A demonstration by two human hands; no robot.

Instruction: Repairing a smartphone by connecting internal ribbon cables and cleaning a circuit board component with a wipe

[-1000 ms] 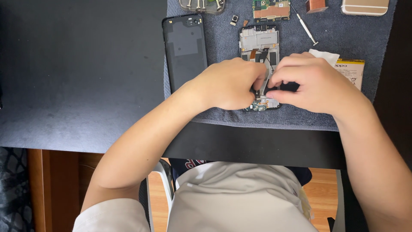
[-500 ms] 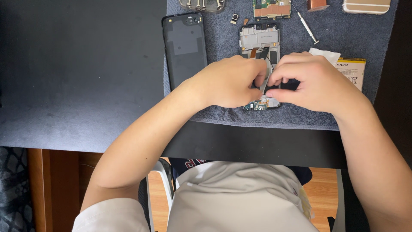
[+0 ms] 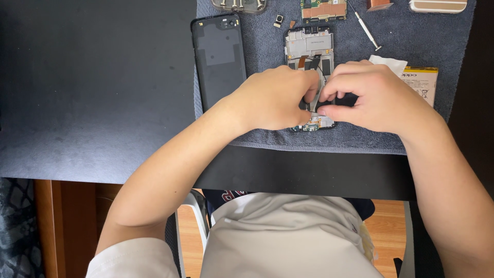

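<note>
- Both the left hand (image 3: 275, 100) and the right hand (image 3: 375, 98) crowd over the opened phone frame (image 3: 310, 49), leaving no gap between them.
- The black back cover (image 3: 219, 59) lies just left of them.
- A screwdriver (image 3: 364, 27) and a battery (image 3: 421, 85) block the right.
- The dark table (image 3: 92, 87) to the left offers open room.

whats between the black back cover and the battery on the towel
In the head view, the opened phone frame lies between them, with both hands working on its lower half.

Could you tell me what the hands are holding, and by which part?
Both hands, left and right, press on the opened grey phone frame at its middle; a true grip cannot be told.
</note>
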